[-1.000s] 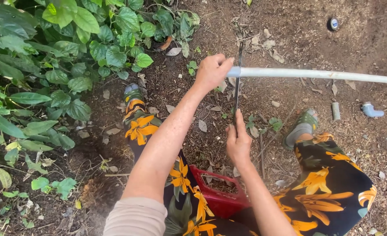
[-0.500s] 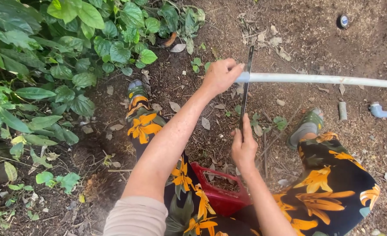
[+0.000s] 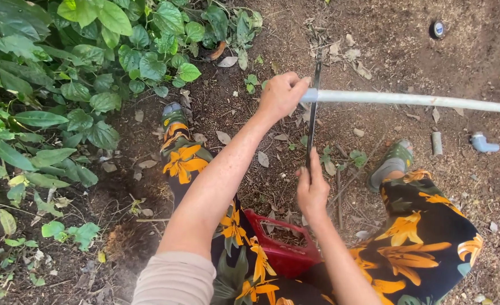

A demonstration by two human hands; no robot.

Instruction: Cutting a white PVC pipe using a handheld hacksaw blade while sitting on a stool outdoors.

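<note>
bare soil, leafy plants left | left hand (image 3: pixel 281 95) clamped on end of white pipe (image 3: pixel 419 100), pipe runs right above ground | right hand (image 3: pixel 312 189) gripping saw blade (image 3: pixel 313 116) crossing pipe | red crate (image 3: pixel 284 248) under legs | grey elbow fitting (image 3: pixel 482 143) on dirt, right

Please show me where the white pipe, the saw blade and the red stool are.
white pipe (image 3: pixel 413 100), head view, middle of its bare length.
saw blade (image 3: pixel 312 121), head view, dark flat part below the pipe.
red stool (image 3: pixel 286 255), head view, its red side between the legs.
</note>
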